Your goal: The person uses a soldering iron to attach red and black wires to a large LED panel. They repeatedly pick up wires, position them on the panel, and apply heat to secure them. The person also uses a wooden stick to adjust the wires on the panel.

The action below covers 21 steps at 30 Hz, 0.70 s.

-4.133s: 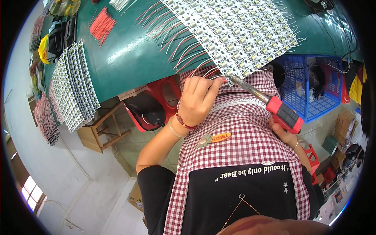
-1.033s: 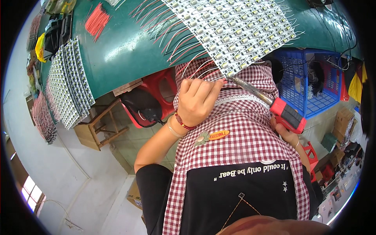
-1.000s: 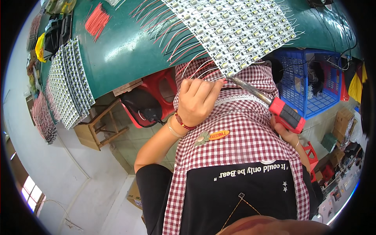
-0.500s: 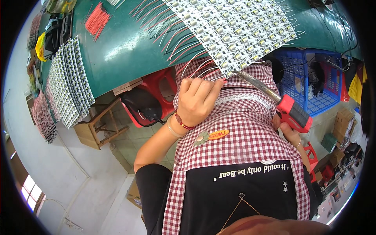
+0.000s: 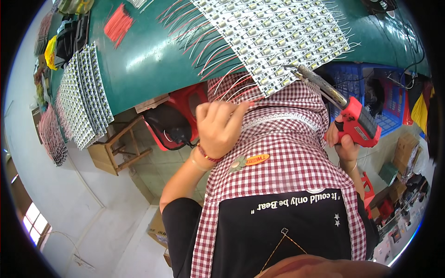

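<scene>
My right hand [image 5: 345, 149] is wrapped round the red grip of a soldering gun [image 5: 359, 124]. Its metal barrel slants up and left, and the tip is over the near right part of a white LED board panel [image 5: 278, 44]; contact cannot be made out. My left hand [image 5: 219, 129] is closed, thumb against the fingers, just below and left of the panel's near corner. A red wire [image 5: 257, 99] runs from that corner toward its fingertips, but what they pinch is too small to tell. Red, white and black wires [image 5: 218, 58] fan out from the panel's left edge.
The panel lies on a green table [image 5: 153, 69] and overhangs its near edge. Loose red wires [image 5: 118, 25] lie at far left, with stacked wired panels [image 5: 85, 99] at the left edge. A blue crate [image 5: 378, 104], red stool [image 5: 183, 99] and wooden stool [image 5: 118, 148] stand below.
My left hand has drawn back, down and left from the panel's corner. The soldering gun has moved right, its tip shifting up and right from the corner. The panel has shifted slightly.
</scene>
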Each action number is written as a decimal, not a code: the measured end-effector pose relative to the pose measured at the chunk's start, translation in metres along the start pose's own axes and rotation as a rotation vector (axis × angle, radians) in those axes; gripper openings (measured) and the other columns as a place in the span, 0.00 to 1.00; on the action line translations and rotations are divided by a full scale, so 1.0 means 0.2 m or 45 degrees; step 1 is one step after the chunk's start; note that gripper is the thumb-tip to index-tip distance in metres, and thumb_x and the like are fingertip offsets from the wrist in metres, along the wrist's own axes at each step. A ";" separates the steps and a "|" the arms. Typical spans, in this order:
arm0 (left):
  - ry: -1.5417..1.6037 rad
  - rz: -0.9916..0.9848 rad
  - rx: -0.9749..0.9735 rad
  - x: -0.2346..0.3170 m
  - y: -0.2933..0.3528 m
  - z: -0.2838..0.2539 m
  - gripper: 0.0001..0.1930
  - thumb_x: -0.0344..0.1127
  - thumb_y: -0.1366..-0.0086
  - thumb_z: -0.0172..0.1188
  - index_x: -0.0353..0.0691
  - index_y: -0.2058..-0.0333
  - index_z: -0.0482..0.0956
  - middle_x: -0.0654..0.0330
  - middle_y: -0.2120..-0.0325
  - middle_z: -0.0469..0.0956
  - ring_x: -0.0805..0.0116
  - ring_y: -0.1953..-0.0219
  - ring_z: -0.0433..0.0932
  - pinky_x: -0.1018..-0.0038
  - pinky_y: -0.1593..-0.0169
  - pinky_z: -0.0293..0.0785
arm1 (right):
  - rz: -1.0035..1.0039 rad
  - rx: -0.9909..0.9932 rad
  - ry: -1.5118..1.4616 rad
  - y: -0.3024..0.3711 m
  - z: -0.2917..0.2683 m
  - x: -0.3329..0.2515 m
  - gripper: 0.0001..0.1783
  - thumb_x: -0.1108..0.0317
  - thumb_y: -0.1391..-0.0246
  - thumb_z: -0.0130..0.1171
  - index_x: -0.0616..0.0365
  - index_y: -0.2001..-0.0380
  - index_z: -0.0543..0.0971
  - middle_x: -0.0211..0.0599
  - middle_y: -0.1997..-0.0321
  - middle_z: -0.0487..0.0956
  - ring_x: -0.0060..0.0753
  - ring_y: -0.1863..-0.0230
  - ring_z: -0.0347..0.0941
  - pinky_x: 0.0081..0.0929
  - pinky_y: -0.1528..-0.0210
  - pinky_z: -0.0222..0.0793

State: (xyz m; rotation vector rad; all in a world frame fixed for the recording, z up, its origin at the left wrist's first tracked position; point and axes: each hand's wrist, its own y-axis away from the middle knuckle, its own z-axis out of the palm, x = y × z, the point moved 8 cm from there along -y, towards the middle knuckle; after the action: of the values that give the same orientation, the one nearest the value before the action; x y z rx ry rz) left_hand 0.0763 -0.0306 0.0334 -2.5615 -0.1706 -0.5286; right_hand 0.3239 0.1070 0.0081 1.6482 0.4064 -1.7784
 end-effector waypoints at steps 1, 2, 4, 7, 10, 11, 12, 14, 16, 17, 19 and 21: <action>-0.032 -0.054 -0.037 -0.03 0.01 -0.03 0.17 0.21 0.58 0.64 0.44 0.66 0.84 0.69 0.77 0.70 0.70 0.73 0.71 0.72 0.65 0.59 | -0.032 0.005 -0.011 -0.02 0.00 -0.02 0.34 0.46 0.44 0.59 0.64 0.50 0.63 0.28 0.83 0.66 0.22 0.84 0.63 0.22 0.80 0.61; -0.058 -0.109 -0.047 -0.06 0.05 -0.07 0.17 0.20 0.58 0.65 0.43 0.66 0.84 0.68 0.77 0.71 0.69 0.72 0.71 0.71 0.65 0.60 | -0.025 0.034 -0.068 -0.03 0.00 -0.02 0.34 0.47 0.45 0.60 0.65 0.50 0.64 0.29 0.83 0.66 0.22 0.85 0.63 0.22 0.79 0.62; -0.135 -0.223 -0.010 -0.13 0.15 -0.15 0.16 0.21 0.55 0.66 0.42 0.64 0.84 0.66 0.77 0.70 0.67 0.72 0.71 0.70 0.64 0.61 | -0.015 0.076 -0.183 -0.07 -0.02 -0.04 0.33 0.48 0.45 0.61 0.67 0.51 0.65 0.30 0.84 0.66 0.24 0.85 0.64 0.24 0.79 0.64; -0.288 -0.402 0.122 -0.24 0.21 -0.28 0.15 0.21 0.49 0.65 0.41 0.61 0.84 0.63 0.77 0.69 0.65 0.72 0.70 0.70 0.63 0.64 | -0.119 0.064 -0.278 -0.12 -0.05 -0.04 0.29 0.49 0.41 0.54 0.65 0.51 0.62 0.29 0.84 0.65 0.22 0.87 0.61 0.21 0.83 0.62; -0.243 -0.537 0.239 -0.38 0.14 -0.37 0.10 0.19 0.46 0.63 0.39 0.66 0.83 0.61 0.75 0.73 0.64 0.71 0.71 0.71 0.63 0.65 | -0.209 0.000 -0.430 -0.21 -0.04 -0.05 0.27 0.51 0.38 0.49 0.64 0.49 0.62 0.29 0.84 0.64 0.22 0.87 0.59 0.20 0.83 0.62; -0.256 -0.527 0.280 -0.42 0.07 -0.38 0.06 0.20 0.44 0.62 0.39 0.70 0.81 0.61 0.74 0.75 0.66 0.70 0.72 0.72 0.64 0.67 | -0.233 -0.002 -0.492 -0.22 -0.04 -0.06 0.26 0.52 0.38 0.49 0.64 0.49 0.62 0.29 0.83 0.64 0.22 0.87 0.59 0.20 0.83 0.62; -0.308 -0.477 0.269 -0.46 -0.03 -0.39 0.05 0.22 0.43 0.61 0.39 0.70 0.81 0.61 0.74 0.76 0.66 0.70 0.73 0.72 0.64 0.67 | -0.258 -0.002 -0.552 -0.23 -0.04 -0.07 0.26 0.53 0.37 0.48 0.64 0.48 0.62 0.30 0.83 0.63 0.22 0.87 0.59 0.20 0.82 0.63; -0.389 -0.479 0.266 -0.62 -0.16 -0.40 0.03 0.25 0.42 0.61 0.40 0.70 0.81 0.62 0.75 0.76 0.66 0.69 0.74 0.71 0.64 0.66 | -0.328 -0.067 -0.594 -0.28 0.00 -0.13 0.26 0.53 0.36 0.47 0.64 0.47 0.62 0.29 0.83 0.63 0.22 0.86 0.59 0.20 0.82 0.62; -0.385 -0.555 0.300 -0.91 -0.23 -0.36 0.03 0.28 0.43 0.62 0.42 0.70 0.82 0.63 0.74 0.77 0.65 0.69 0.75 0.70 0.62 0.66 | -0.383 -0.082 -0.591 -0.32 0.01 -0.18 0.26 0.53 0.37 0.48 0.64 0.47 0.62 0.29 0.83 0.63 0.22 0.86 0.58 0.20 0.82 0.62; -0.361 -0.595 0.304 -1.08 -0.22 -0.34 0.04 0.30 0.44 0.63 0.44 0.69 0.82 0.63 0.74 0.77 0.64 0.68 0.76 0.68 0.61 0.65 | -0.373 -0.092 -0.593 -0.33 0.02 -0.19 0.26 0.53 0.37 0.48 0.64 0.47 0.62 0.29 0.83 0.63 0.22 0.86 0.58 0.20 0.82 0.62; -0.553 -0.597 0.282 -1.27 -0.24 -0.32 0.04 0.32 0.45 0.63 0.45 0.69 0.82 0.63 0.74 0.76 0.64 0.67 0.76 0.65 0.60 0.66 | -0.383 -0.098 -0.591 -0.34 0.01 -0.20 0.26 0.53 0.37 0.48 0.64 0.46 0.62 0.29 0.83 0.63 0.22 0.87 0.58 0.20 0.83 0.61; -0.653 -0.637 0.214 -1.39 -0.27 -0.31 0.04 0.34 0.46 0.64 0.46 0.69 0.82 0.63 0.73 0.76 0.63 0.64 0.76 0.63 0.59 0.65 | -0.384 -0.027 -0.560 -0.32 -0.04 -0.18 0.28 0.50 0.38 0.49 0.64 0.47 0.62 0.29 0.84 0.63 0.22 0.87 0.59 0.20 0.84 0.61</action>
State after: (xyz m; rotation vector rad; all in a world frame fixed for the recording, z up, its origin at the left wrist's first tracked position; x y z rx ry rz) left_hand -0.2106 -0.0207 -0.0038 -2.4274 -1.0054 -0.0081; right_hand 0.2870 0.1671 0.0289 1.1754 0.4834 -2.2813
